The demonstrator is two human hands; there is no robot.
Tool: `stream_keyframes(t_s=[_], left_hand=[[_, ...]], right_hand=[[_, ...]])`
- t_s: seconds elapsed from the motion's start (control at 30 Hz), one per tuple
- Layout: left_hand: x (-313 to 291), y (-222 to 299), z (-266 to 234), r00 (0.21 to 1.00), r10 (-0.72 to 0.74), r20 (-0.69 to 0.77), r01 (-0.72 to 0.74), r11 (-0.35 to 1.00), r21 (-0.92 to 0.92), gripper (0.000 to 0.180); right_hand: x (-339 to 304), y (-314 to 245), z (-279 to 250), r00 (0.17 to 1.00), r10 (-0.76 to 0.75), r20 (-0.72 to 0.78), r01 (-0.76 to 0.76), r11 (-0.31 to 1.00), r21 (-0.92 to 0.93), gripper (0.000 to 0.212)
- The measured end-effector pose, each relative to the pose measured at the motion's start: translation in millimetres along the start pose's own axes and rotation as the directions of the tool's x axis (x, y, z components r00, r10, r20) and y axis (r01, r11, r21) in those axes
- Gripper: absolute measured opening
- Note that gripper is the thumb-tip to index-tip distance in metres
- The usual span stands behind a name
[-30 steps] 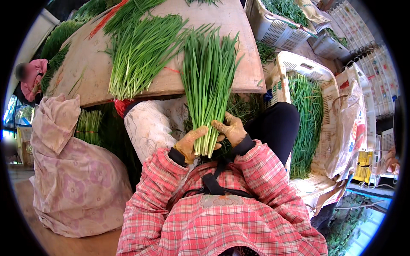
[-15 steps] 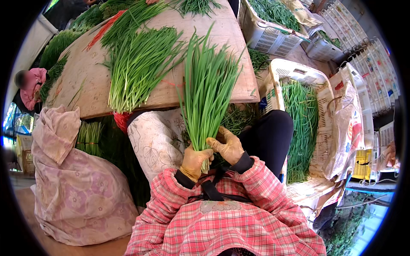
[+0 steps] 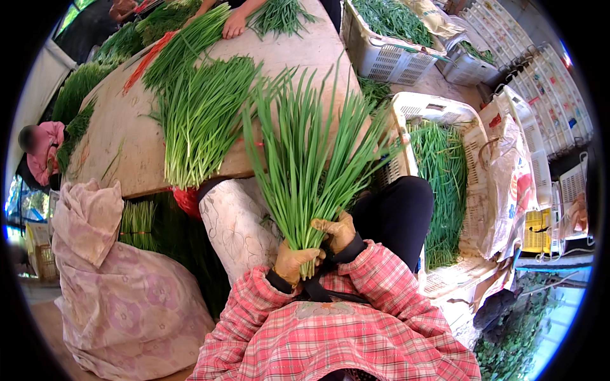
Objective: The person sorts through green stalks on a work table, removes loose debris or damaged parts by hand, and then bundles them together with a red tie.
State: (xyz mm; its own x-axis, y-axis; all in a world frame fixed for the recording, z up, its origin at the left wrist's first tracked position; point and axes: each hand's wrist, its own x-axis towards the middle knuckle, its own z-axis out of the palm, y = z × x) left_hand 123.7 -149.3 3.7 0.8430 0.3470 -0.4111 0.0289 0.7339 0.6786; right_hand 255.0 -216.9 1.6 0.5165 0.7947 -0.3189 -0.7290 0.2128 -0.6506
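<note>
A bunch of green garlic chives (image 3: 308,165) stands fanned out above my lap, its pale stem ends low between my hands. My left hand (image 3: 295,261), in a tan glove, is closed round the stems near their base. Against the right side of the same bunch my gloved right hand (image 3: 337,232) grips with thumb and fingers; some of its fingers are hidden behind the stems. Just beyond, a large pile of chives (image 3: 206,120) lies on the wooden table (image 3: 136,171), stem ends toward me.
To my right stands a white crate (image 3: 473,178) filled with chives. A flowered cloth (image 3: 136,292) drapes a heap at left, beside a tied bundle (image 3: 138,222). Another person's hand (image 3: 234,25) rests at the table's far side; a person in pink (image 3: 46,149) sits far left.
The chives in my hands have spread from a narrow bunch into a wide fan. My hands have dropped slightly. The other person's hand and arms have come further into view over the table.
</note>
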Motion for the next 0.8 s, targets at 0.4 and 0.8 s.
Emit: stream_keyframes(t_s=[0.4, 0.8], left_hand=[[-13.7, 32.4, 9.5, 0.998, 0.046, -0.047, -0.042, 0.994, 0.102, 0.034], [-19.1, 34.3, 2.3, 1.0, 0.015, -0.022, -0.011, 0.985, 0.17, 0.043]], right_hand=[[-38.3, -52.7, -11.7, 0.977, 0.193, 0.089, -0.099, 0.784, -0.612, 0.022], [18.0, -82.9, 76.4, 0.874, -0.353, 0.334, 0.316, -0.11, -0.942, 0.029]])
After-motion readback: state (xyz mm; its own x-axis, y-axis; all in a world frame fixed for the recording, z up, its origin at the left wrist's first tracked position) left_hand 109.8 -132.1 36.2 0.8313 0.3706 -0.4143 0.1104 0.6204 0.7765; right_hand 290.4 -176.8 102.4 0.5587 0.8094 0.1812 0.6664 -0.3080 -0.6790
